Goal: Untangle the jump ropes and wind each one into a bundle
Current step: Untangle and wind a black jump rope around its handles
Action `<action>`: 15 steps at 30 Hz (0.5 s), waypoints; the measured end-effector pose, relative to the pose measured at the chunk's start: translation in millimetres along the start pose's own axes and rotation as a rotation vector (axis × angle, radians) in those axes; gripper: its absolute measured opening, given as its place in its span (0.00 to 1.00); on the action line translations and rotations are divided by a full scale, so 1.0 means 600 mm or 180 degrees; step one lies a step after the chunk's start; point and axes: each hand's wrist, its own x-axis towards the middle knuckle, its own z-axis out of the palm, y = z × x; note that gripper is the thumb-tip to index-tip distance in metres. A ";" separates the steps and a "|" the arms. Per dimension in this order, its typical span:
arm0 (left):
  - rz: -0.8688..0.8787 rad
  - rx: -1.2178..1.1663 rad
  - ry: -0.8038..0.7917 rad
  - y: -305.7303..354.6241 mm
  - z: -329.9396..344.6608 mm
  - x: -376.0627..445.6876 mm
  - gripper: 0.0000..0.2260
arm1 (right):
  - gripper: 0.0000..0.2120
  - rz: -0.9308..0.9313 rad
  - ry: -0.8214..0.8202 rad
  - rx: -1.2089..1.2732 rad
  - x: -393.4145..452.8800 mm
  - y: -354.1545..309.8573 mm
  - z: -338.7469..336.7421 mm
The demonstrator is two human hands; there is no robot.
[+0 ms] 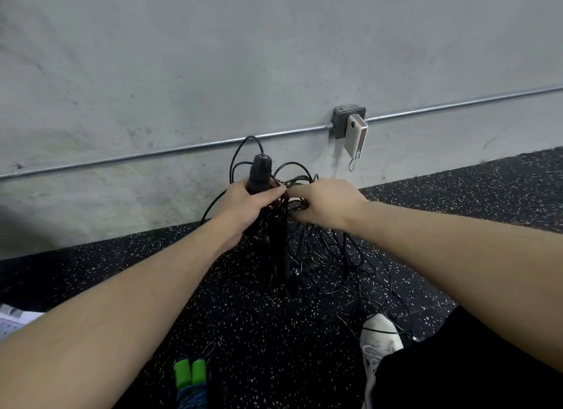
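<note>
Grey concrete wall (213, 58) fills the space beyond my hands, with a metal conduit (152, 155) running along it to a junction box (340, 119) where a white power bank (357, 135) hangs, up and right of my grip. Below lies black speckled rubber flooring (237, 317). My left hand (243, 209) curls round a black jump-rope handle (259, 172) that stands upright out of my fist. My right hand (324, 203), just beside it, pinches thin black cords of the tangled jump ropes (316, 256), whose loops spill down to the floor beneath both hands. Near me sit my white shoe (379, 337) and green-handled jump rope (190, 375).
</note>
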 end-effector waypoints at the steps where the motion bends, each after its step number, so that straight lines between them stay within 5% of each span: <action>1: 0.0019 0.0060 -0.0002 0.001 0.003 0.000 0.11 | 0.18 -0.0065 -0.0079 -0.0136 0.001 -0.002 0.005; 6: -0.0099 -0.0259 0.0498 0.008 -0.022 0.020 0.07 | 0.15 -0.0157 -0.0714 -0.0791 -0.005 0.018 0.015; 11: -0.0326 -0.0713 0.0832 0.014 -0.047 0.026 0.04 | 0.15 0.0536 -0.1157 -0.1210 0.004 0.029 0.018; 15: -0.0317 -0.0989 0.0509 0.038 -0.019 0.016 0.05 | 0.23 0.0683 -0.1630 -0.0197 0.012 0.015 0.032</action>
